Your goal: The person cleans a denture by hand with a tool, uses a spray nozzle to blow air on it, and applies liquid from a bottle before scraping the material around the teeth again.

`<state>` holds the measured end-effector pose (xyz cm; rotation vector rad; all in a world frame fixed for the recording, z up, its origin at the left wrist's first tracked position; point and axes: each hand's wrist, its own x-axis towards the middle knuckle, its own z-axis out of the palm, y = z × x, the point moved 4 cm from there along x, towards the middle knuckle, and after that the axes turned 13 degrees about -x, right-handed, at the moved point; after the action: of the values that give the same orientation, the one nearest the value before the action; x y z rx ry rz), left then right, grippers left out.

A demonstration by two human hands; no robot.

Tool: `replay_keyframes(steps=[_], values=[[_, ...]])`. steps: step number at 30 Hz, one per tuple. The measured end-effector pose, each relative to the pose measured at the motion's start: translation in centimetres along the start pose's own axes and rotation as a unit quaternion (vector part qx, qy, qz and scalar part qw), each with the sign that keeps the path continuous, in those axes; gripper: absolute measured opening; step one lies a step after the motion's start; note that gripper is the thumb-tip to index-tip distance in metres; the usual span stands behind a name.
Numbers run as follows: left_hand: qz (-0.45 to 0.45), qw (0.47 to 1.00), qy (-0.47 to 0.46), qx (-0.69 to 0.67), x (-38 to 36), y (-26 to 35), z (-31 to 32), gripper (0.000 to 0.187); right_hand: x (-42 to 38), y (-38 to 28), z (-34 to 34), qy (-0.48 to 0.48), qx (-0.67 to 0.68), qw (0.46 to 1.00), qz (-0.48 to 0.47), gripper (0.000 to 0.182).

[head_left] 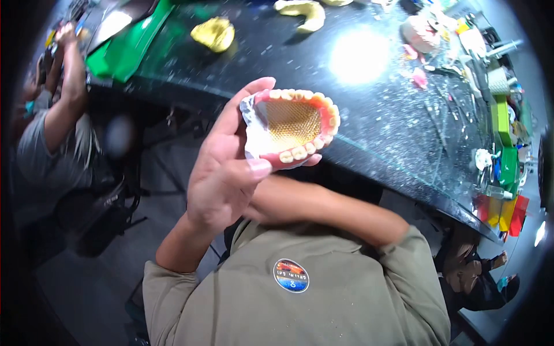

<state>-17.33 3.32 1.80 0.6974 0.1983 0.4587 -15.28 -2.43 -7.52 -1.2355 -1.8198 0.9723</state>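
My left hand (222, 179) grips a denture (330, 118) with cream teeth, pink gums and a gold mesh-textured palate plate (291, 121). White and silvery material, which looks like a plaster cast, shows at its open end. The thumb presses the near edge, and other fingers wrap behind and underneath. The denture is held up in front of the bench edge, teeth towards me. My right forearm (334, 207) crosses in front of my body. My right hand (259, 199) is blurred and mostly hidden behind the left wrist, so its fingers do not show.
The dark glossy bench (277, 63) bears a yellowish lump (214, 34), a curved cream piece (306, 14) and a green tray-like item (130, 49). Tools, pink scraps and coloured bins (506, 170) crowd the right side. Another person's arm (66, 98) is at left; another person (473, 265) sits lower right.
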Motion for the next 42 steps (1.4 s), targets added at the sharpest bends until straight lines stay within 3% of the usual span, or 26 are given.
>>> replay_keyframes(steps=[1,2,3,5,7,10,16,17,20,26,42], values=[[-0.015,1.0,0.01,-0.015,0.9,-0.6,0.7,0.076,-2.9,-2.3,-2.2,0.003,-0.061,0.997,-0.038,0.019],[-0.015,1.0,-0.01,-0.003,1.9,-1.3,1.3,0.072,-5.3,-4.0,-5.0,-0.017,0.0,1.0,-0.02,0.019],[-0.005,0.999,-0.036,0.024,3.1,-2.1,2.1,0.072,-7.9,-5.3,-7.8,-0.004,-0.044,0.999,0.024,0.021],[0.008,0.993,-0.095,0.062,5.3,-3.8,3.7,0.073,-12.4,-7.3,-14.1,0.182,-0.081,0.969,0.145,0.028],[0.0,0.987,-0.129,0.095,7.5,-5.4,5.6,0.074,-16.2,-7.5,-18.0,0.364,-0.025,0.909,0.201,0.038],[0.004,0.975,-0.157,0.156,10.4,-7.7,8.7,0.083,-17.7,-7.0,-20.8,0.453,0.073,0.869,0.185,0.043],[0.072,0.885,-0.237,0.394,14.4,-8.8,12.2,0.09,-17.8,-4.4,-24.7,0.435,0.102,0.875,0.188,0.035],[-0.04,0.896,-0.199,0.395,14.5,-8.5,12.5,0.089,-17.9,-4.0,-25.4,0.44,0.123,0.869,0.188,0.032],[-0.112,0.914,-0.228,0.317,15.7,-8.8,11.4,0.085,-18.4,-2.2,-26.4,0.433,0.229,0.849,0.197,0.033],[-0.11,0.942,-0.217,0.231,16.4,-10.2,8.5,0.074,-18.4,-0.1,-25.2,0.42,0.266,0.83,0.253,0.036],[-0.144,0.951,-0.172,0.212,16.2,-10.4,7.4,0.076,-18.3,0.5,-24.3,0.389,0.327,0.811,0.289,0.04]])
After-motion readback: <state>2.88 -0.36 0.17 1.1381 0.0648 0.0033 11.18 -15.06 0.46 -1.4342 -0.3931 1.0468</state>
